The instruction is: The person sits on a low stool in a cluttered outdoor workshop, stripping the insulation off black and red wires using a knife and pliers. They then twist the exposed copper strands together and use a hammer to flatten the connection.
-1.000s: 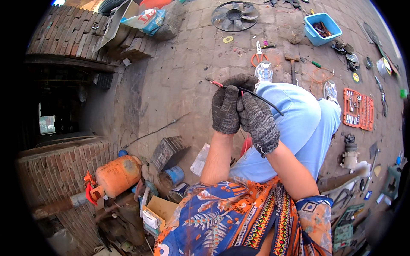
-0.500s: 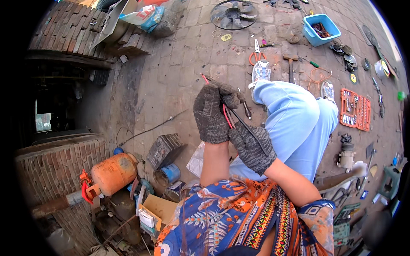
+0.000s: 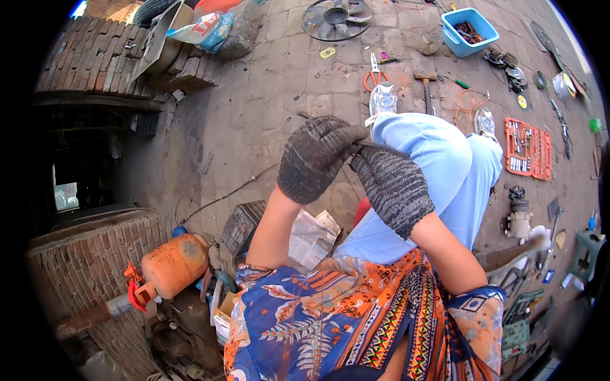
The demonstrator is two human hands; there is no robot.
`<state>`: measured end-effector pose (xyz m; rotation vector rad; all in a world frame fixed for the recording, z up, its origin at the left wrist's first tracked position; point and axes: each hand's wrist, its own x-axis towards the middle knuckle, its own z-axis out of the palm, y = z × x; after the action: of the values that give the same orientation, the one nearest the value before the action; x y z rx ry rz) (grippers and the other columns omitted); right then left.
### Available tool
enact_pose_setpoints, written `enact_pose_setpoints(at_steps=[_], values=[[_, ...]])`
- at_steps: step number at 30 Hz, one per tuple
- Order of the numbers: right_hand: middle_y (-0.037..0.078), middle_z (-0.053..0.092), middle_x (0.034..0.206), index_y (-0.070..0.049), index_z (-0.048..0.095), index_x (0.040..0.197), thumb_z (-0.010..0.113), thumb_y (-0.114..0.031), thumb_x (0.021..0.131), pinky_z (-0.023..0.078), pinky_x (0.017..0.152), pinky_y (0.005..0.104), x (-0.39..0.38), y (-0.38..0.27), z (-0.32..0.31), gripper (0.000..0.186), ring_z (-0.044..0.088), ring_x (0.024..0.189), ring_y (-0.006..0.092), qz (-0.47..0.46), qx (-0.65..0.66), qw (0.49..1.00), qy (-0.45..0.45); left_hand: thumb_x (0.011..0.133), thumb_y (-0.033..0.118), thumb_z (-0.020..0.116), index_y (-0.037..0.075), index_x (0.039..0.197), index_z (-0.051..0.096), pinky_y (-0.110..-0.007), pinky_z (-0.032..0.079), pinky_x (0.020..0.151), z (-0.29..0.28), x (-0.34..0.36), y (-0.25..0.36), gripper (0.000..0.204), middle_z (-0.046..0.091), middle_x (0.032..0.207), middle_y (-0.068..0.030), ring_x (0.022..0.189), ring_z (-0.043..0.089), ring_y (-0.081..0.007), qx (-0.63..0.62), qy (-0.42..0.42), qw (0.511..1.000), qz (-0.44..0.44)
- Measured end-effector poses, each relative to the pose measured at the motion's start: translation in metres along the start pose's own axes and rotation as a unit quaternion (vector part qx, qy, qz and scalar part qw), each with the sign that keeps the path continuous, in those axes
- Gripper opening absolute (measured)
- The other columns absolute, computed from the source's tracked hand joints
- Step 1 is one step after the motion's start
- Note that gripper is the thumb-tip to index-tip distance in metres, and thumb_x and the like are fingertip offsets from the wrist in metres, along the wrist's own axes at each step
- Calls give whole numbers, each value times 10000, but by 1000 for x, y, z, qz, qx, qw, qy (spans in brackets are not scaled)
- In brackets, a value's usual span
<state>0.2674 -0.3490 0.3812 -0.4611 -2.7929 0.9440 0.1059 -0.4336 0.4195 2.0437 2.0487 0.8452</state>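
Note:
Both my hands wear dark grey knit gloves and meet in front of my bent knees. My left hand is closed, its fingertips pinching close to those of my right hand, which is closed too. A thin black cable runs between the fingertips and along the top of my right hand. A short dark end sticks out beyond my left glove. The gloves hide most of the cable, and the red wire does not show now.
Scissors with orange handles, a hammer and an open orange socket set lie on the brick paving. A blue basin and a fan are farther off. An orange gas cylinder stands left, near newspaper.
My hands have drawn together at the fingertips and the left wrist has turned. The red wire that showed between them is out of sight. My left forearm has swung out, uncovering the newspaper.

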Motion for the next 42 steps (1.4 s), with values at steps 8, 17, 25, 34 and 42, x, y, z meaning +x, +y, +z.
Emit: enact_pose_setpoints(at_steps=[8, 17, 25, 34, 42], values=[[199, 615, 952, -36, 627, 1000, 396, -178, 944, 456, 773, 417, 56, -1, 69, 277, 590, 875, 340, 109, 340, 919, 165, 916, 150, 521, -1, 949, 544, -343, 496, 580, 46, 43, -139, 156, 509, 567, -32, 528, 521, -208, -628, 248, 581, -454], [244, 614, 865, 10, 623, 889, 445, -263, 887, 448, 735, 422, 105, 6, 106, 326, 567, 795, 397, 243, 427, 853, 173, 882, 118, 517, 17, 860, 552, -307, 395, 388, 105, 52, -225, 109, 429, 489, -26, 392, 415, -176, -610, 240, 475, -587], [227, 623, 874, -19, 650, 840, 459, -268, 860, 452, 727, 455, 86, -10, 127, 315, 581, 802, 401, 227, 364, 889, 157, 820, 133, 563, 89, 663, 459, -370, 392, 379, 100, 26, -256, 193, 411, 443, -44, 351, 399, -213, -514, 269, 468, -667], [241, 622, 871, -10, 637, 925, 485, -266, 872, 456, 738, 459, 61, -19, 124, 302, 595, 816, 401, 258, 438, 848, 150, 774, 140, 627, 117, 621, 432, -415, 375, 401, 133, 0, -314, 249, 444, 462, -71, 363, 399, -265, -533, 279, 376, -705], [98, 614, 970, -14, 576, 1029, 486, -76, 869, 448, 783, 344, -45, 27, 91, 194, 564, 835, 243, 200, 374, 894, 145, 819, 392, 549, 90, 909, 634, -345, 405, 473, 45, -122, -357, 326, 504, 557, -43, 459, 472, -197, -283, 178, 670, -663]])
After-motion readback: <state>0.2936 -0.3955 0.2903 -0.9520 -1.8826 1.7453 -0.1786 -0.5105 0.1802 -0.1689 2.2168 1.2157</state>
